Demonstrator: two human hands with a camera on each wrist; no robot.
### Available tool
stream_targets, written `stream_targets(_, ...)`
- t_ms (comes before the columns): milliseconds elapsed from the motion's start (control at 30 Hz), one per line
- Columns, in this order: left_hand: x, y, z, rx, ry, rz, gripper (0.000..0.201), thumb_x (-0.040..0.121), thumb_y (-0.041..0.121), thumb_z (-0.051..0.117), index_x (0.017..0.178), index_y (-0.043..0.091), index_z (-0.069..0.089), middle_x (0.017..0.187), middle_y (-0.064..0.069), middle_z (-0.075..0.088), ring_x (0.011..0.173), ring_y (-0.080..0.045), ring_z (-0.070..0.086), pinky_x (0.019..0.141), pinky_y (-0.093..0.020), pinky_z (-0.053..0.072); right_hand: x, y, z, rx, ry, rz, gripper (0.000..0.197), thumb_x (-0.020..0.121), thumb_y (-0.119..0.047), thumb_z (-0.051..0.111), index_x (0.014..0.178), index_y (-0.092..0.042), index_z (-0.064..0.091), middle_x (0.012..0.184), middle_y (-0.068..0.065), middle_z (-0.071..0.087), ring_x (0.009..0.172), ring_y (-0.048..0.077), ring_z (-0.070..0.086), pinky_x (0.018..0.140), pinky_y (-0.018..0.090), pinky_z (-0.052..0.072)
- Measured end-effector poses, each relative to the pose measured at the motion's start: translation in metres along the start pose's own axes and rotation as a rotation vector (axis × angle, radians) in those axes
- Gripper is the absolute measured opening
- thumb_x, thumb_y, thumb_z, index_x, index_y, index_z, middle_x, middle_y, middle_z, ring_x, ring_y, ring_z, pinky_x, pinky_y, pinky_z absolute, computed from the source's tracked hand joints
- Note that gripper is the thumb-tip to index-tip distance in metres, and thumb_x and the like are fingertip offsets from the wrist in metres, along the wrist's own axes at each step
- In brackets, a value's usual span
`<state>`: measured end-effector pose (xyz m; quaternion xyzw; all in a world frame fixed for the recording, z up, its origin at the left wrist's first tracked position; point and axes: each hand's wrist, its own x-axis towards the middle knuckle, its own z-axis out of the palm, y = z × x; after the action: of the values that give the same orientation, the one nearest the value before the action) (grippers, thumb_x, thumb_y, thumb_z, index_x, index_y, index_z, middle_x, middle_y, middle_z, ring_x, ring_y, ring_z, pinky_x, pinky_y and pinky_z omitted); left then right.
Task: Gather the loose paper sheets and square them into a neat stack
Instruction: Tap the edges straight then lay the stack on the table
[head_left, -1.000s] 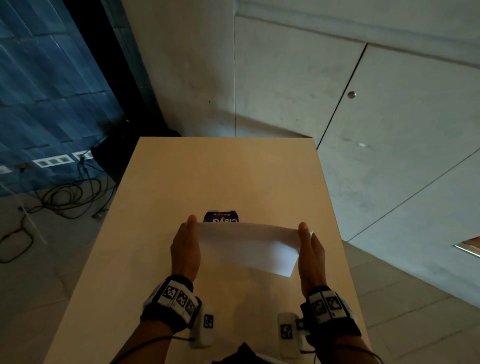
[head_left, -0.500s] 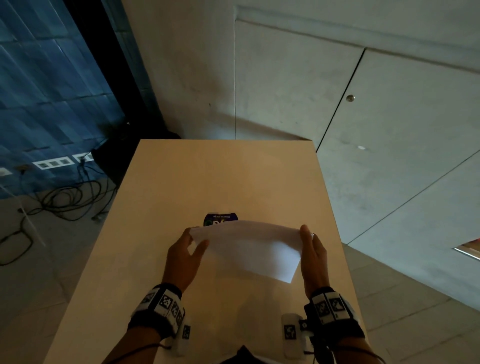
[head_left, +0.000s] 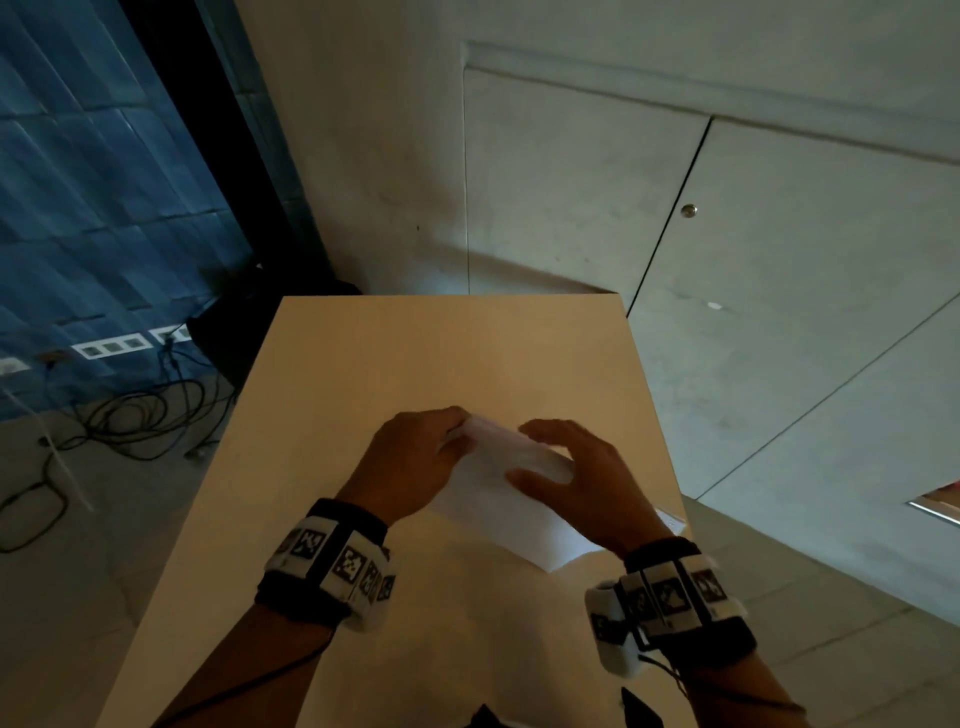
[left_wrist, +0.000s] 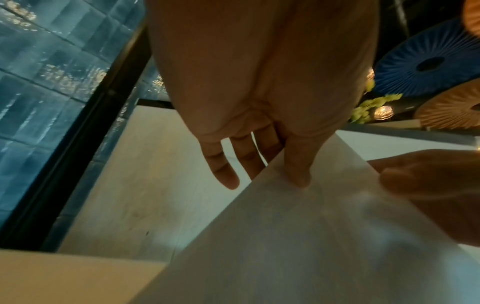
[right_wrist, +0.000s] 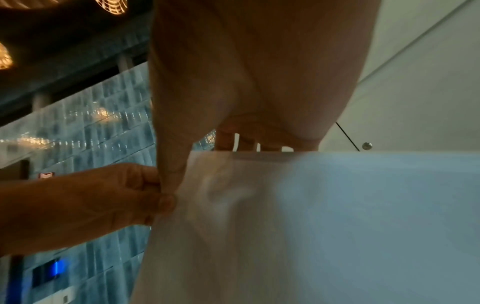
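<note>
A stack of white paper sheets (head_left: 498, 504) is held tilted just above the tan table (head_left: 415, 353), its lower corner pointing towards me. My left hand (head_left: 457, 431) pinches the stack's upper left corner; in the left wrist view the thumb (left_wrist: 298, 174) lies on the front of the paper (left_wrist: 298, 246) with the fingers behind it. My right hand (head_left: 535, 457) holds the top edge close beside it. In the right wrist view its thumb (right_wrist: 172, 164) is on the front of the paper (right_wrist: 324, 226) and its fingers reach behind the edge, next to the left hand (right_wrist: 103, 205).
A pale strip (head_left: 670, 522) shows at the table's right edge behind my right wrist. Cables (head_left: 135, 415) lie on the floor to the left. A concrete wall (head_left: 571, 182) stands beyond the table's far edge.
Both hands have come together at the top of the stack, which was held by its two sides before. The stack has turned and tilted. The small dark item behind it is now hidden.
</note>
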<state>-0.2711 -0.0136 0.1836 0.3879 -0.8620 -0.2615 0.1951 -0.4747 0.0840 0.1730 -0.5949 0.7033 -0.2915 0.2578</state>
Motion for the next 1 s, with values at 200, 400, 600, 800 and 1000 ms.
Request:
stream_targets(200, 0.009, 0.026, -0.004, -0.026, -0.006, 0.070, 0.022, 0.095, 0.035, 0.050, 0.107, 0.025, 0.066, 0.103, 0.004, 0.072, 0.090, -0.016, 0.066, 0.077, -0.033, 0.053, -0.006, 0.001, -0.005, 0.125, 0.110, -0.004, 0.013, 0.088, -0.035, 0.064, 0.083, -0.024, 0.067, 0.062, -0.006, 0.060, 0.057, 0.010, 0.053, 0.056, 0.025, 0.039)
stream_targets(400, -0.009, 0.000, -0.014, 0.106, 0.033, -0.092, 0.033, 0.089, 0.050, 0.056, 0.106, 0.025, 0.066, 0.098, 0.008, 0.068, 0.086, -0.013, 0.064, 0.071, -0.020, 0.049, -0.017, 0.012, -0.022, 0.595, 0.157, 0.108, 0.014, 0.089, -0.017, 0.068, 0.102, -0.019, 0.073, 0.095, 0.005, 0.078, 0.090, 0.016, 0.074, 0.080, 0.035, 0.060)
stream_targets(600, -0.023, -0.013, -0.023, -0.716, 0.192, -0.352, 0.040, 0.080, 0.018, 0.074, 0.118, 0.020, 0.060, 0.111, 0.005, 0.069, 0.104, -0.011, 0.067, 0.086, -0.025, 0.057, -0.015, 0.018, -0.028, 0.854, 0.166, 0.181, 0.017, 0.088, -0.007, 0.066, 0.102, -0.014, 0.071, 0.092, 0.005, 0.079, 0.088, 0.020, 0.075, 0.075, 0.031, 0.061)
stream_targets(800, -0.030, -0.011, -0.007, -0.749, 0.212, -0.325, 0.034, 0.088, 0.021, 0.064, 0.121, 0.029, 0.060, 0.114, 0.014, 0.068, 0.102, 0.001, 0.066, 0.085, -0.019, 0.057, -0.009, 0.022, -0.011, 0.937, 0.180, 0.188, 0.020, 0.088, -0.006, 0.064, 0.106, -0.013, 0.070, 0.098, 0.007, 0.078, 0.090, 0.020, 0.074, 0.073, 0.029, 0.060)
stream_targets(1000, -0.039, -0.025, 0.016, -0.646, 0.320, -0.346, 0.027, 0.091, 0.026, 0.061, 0.118, 0.031, 0.060, 0.112, 0.014, 0.067, 0.102, 0.005, 0.064, 0.088, -0.018, 0.054, -0.012, 0.033, 0.013, 0.906, 0.219, 0.209, 0.019, 0.089, -0.009, 0.065, 0.105, -0.016, 0.071, 0.100, 0.003, 0.079, 0.092, 0.013, 0.074, 0.075, 0.024, 0.058)
